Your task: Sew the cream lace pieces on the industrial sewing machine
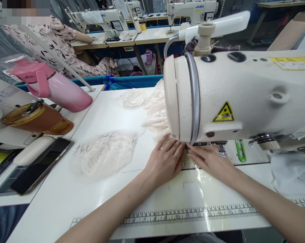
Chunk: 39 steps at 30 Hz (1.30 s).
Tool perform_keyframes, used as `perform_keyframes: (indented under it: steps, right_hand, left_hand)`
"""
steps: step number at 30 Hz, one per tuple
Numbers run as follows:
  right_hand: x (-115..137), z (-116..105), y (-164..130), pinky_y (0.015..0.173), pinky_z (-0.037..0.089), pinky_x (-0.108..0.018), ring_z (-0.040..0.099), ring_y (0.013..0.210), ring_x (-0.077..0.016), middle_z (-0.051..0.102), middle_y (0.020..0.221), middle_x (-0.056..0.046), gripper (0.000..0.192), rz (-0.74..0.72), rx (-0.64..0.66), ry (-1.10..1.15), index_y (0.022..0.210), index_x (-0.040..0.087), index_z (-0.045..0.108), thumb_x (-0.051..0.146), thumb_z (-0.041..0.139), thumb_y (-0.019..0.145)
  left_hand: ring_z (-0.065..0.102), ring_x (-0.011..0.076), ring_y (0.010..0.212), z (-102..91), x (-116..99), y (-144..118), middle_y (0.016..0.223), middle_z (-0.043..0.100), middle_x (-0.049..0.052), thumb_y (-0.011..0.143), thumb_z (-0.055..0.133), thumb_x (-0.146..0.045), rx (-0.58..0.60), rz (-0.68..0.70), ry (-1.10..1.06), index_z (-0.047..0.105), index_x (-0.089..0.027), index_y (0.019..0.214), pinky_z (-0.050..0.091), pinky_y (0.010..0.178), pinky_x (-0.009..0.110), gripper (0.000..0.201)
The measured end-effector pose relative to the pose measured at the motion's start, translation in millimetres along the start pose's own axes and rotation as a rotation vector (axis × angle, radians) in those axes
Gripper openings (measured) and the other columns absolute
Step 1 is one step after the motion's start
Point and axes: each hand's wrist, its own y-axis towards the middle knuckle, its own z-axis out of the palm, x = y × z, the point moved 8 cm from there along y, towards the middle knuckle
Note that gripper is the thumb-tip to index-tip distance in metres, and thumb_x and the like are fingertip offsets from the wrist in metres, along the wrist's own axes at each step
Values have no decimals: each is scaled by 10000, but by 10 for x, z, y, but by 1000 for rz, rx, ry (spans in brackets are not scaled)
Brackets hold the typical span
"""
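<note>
Both hands, left hand [164, 158] and right hand [209, 160], press flat-fingered on lace piece [186, 161] (beneath the sewing machine [233, 98]).

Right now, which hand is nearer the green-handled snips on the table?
Right. The right hand lies just left of the green snips, while the left hand is farther left, beyond it.

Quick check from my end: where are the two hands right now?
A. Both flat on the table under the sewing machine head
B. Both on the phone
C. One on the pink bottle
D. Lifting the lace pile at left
A: the left hand and right hand lie side by side on pale fabric beneath the sewing machine head.
</note>
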Motion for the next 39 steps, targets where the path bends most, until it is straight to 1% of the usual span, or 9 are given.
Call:
perform_keyframes:
  steps: [6,18,22,24,27,29,32,35,39]
  right_hand:
    - [-21,66,-6,876,459,-453,639,801,-220,714,862,-23,357,31,59,-43,1211,282,619,421,399,967]
    - [-147,-23,-8,731,397,-355,666,784,-223,745,893,-42,289,2,-109,-93,1036,222,697,361,457,953]
    - [-136,-63,-41,782,393,-363,659,836,-222,736,965,-39,254,-88,-175,-43,1002,206,681,301,451,948]
    - [-125,-65,-69,817,398,-375,656,760,-203,739,914,-28,237,-144,-201,-37,975,207,677,260,448,942]
    - [-107,-79,-114,824,409,-399,644,671,-195,736,852,-44,264,-205,-257,-65,957,208,683,226,420,938]
    - [-101,-91,-131,806,414,-407,644,678,-202,734,870,-61,291,-217,-281,-70,973,211,687,215,398,937]
    - [-81,-119,-128,759,416,-399,649,676,-199,734,879,-61,330,-222,-293,-44,985,219,686,177,363,934]
    - [-49,-154,-100,738,419,-387,652,637,-182,736,816,-35,364,-232,-287,-23,973,235,685,131,339,925]
    - [-10,-236,-68,726,422,-372,650,627,-178,736,787,-18,331,-240,-320,-33,901,239,688,144,371,923]
  left_hand:
    - [557,255,1176,25,9,0,1264,619,83,892,437,-246,51,-17,12,589,-120,1214,330,1100,455,377]
    - [457,258,1279,109,-1,-42,1365,537,92,921,413,-310,122,-36,57,518,-117,1307,290,1116,475,444]
    - [448,237,1280,17,-116,-66,1365,536,85,968,389,-312,79,39,148,521,-139,1300,310,1105,460,396]
    - [501,216,1211,-56,-131,-101,1326,568,75,980,390,-273,93,72,168,544,-155,1266,384,1042,413,346]
    - [598,159,977,-183,174,-260,1116,665,28,971,407,-193,216,-170,144,616,-199,1116,486,791,287,254]
    - [606,159,851,-340,502,-487,974,672,31,953,438,-189,255,-448,168,635,-187,999,458,629,257,202]
    - [597,189,753,-587,858,-847,893,650,60,908,506,-234,225,-721,234,631,-157,904,361,490,253,147]
    - [585,169,690,-674,1029,-1072,835,644,35,897,484,-226,195,-844,226,637,-176,824,320,478,250,176]
    - [585,145,669,-676,1063,-1162,845,664,15,879,462,-223,126,-904,148,658,-201,795,346,520,251,214]
